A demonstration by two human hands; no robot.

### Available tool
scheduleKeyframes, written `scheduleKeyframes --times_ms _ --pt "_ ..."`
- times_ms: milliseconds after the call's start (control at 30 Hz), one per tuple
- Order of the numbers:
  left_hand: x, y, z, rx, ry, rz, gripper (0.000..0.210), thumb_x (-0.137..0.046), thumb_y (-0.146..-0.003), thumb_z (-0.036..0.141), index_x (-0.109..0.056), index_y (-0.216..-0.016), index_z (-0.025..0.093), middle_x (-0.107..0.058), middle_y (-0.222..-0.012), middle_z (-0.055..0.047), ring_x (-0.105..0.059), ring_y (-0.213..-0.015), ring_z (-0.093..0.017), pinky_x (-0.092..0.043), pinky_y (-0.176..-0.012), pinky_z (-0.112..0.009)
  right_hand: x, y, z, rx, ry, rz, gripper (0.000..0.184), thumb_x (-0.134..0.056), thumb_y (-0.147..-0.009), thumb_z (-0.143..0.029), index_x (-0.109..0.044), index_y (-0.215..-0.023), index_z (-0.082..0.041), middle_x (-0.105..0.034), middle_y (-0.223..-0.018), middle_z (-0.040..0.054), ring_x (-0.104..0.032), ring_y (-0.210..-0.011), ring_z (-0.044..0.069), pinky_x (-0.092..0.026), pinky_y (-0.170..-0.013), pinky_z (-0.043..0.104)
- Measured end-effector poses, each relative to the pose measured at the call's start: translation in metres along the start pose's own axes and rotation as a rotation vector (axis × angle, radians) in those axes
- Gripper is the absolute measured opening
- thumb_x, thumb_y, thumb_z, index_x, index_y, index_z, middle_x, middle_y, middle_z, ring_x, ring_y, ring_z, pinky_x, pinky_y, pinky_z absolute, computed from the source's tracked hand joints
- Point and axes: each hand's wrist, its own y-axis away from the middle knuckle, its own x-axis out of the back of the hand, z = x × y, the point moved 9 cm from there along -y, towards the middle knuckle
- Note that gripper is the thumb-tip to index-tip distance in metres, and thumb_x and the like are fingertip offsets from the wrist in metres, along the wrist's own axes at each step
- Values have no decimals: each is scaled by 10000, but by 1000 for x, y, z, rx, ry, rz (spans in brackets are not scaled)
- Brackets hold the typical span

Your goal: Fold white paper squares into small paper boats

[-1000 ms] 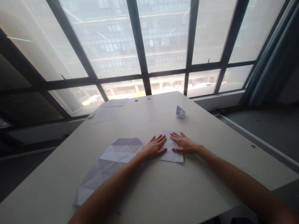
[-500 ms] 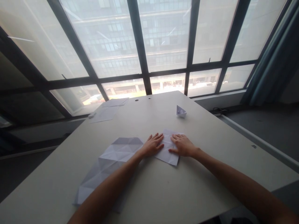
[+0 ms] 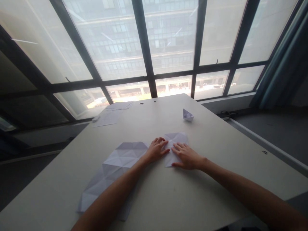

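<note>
A small square of folded white paper [image 3: 176,137] with crease lines lies flat on the white table [image 3: 154,205]. My left hand [image 3: 156,149] rests at its left edge, fingers stretched toward the middle of the paper. Across the right part of the square lies my right hand [image 3: 186,156], palm down with fingers spread, hiding some of its lower right. Left of my hands is a large creased white sheet [image 3: 115,162], partly covered by my left forearm.
A small folded paper boat [image 3: 188,115] stands further back on the right. Several flat white sheets [image 3: 109,117] lie at the far left, a small pale object [image 3: 95,119] beside them. Windows [image 3: 173,38] rise behind the table, and a blue curtain [image 3: 276,70] hangs at right.
The folded paper has turned so that its lower edge lies nearly level. My right hand has slid slightly downward across it, and the left fingers have bent a little more.
</note>
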Motion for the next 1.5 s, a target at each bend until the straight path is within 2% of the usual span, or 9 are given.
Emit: scheduleKeyframes --times_ms 133,367,533,667,867,1067,1200,1333,1500 --pt "1 0 -2 37 -7 10 360 -443 -960 390 -605 -1260 276 -567 -1175 -74 -499 -1119 -246 -402 -1038 -423 0 2 -16 107 -20 -11 958 -565 -764 -731 -347 -1463 -112 -361 -1490 237 -293 -1382 410 -241 -1109 559" --pt "-3 -3 -13 86 114 67 418 -303 -1008 394 -652 -1173 234 -553 -1334 -66 -424 -1312 -230 -302 -1137 -434 15 -1 -33 220 -18 -7 208 -512 -913 -246 -620 -1067 -156 -687 -1050 127 -640 -994 251 -471 -846 335" --pt "-3 -4 -19 143 219 48 464 -253 -1016 404 -679 -1100 242 -576 -1351 -44 -399 -1361 -222 -251 -1157 -474 29 0 -17 142 -2 105 256 -393 -937 -162 -638 -865 -168 -691 -830 89 -636 -759 191 -446 -714 284" --pt "16 -4 -8 84 223 138 336 -371 -994 405 -629 -1154 259 -624 -1284 -25 -478 -1295 -205 -186 -1167 -514 64 9 26 -88 -224 446 309 -361 -986 -302 -644 -930 -193 -687 -817 66 -621 -721 173 -450 -708 274" --pt "63 10 -1 142 243 579 242 -550 -926 384 -634 -1096 232 -698 -1024 -55 -624 -1001 -207 -406 -1030 -419 89 43 100 -439 -695 976 316 -503 -907 -465 -611 -923 -169 -658 -722 42 -581 -618 169 -432 -544 248" --pt "69 16 -11 259 561 715 280 -523 -930 399 -589 -1138 224 -637 -953 -38 -620 -829 -165 -511 -784 -305 48 38 138 -699 -953 934 389 -575 -784 -498 -622 -914 -135 -661 -662 44 -494 -487 134 -346 -433 223" --pt "47 6 -30 319 750 600 373 -574 -890 364 -529 -1232 222 -604 -1060 -57 -624 -757 -131 -518 -663 -254 24 34 146 -760 -874 807 350 -546 -769 -430 -616 -941 -134 -662 -651 40 -497 -476 138 -354 -441 229" --pt "35 2 -36 345 520 476 306 -621 -828 267 -629 -1128 207 -565 -1206 -102 -615 -1045 -228 -532 -844 -371 12 26 144 -741 -593 659 383 -483 -755 -240 -606 -1099 -125 -625 -606 13 -557 -547 176 -435 -565 271" --pt "16 -4 11 59 218 178 295 -449 -950 310 -654 -1151 244 -580 -1320 -63 -502 -1262 -218 -339 -1110 -421 7 15 126 -712 -444 524 600 -527 -755 -201 -464 -1342 -96 -688 -788 59 -637 -747 209 -465 -724 286"
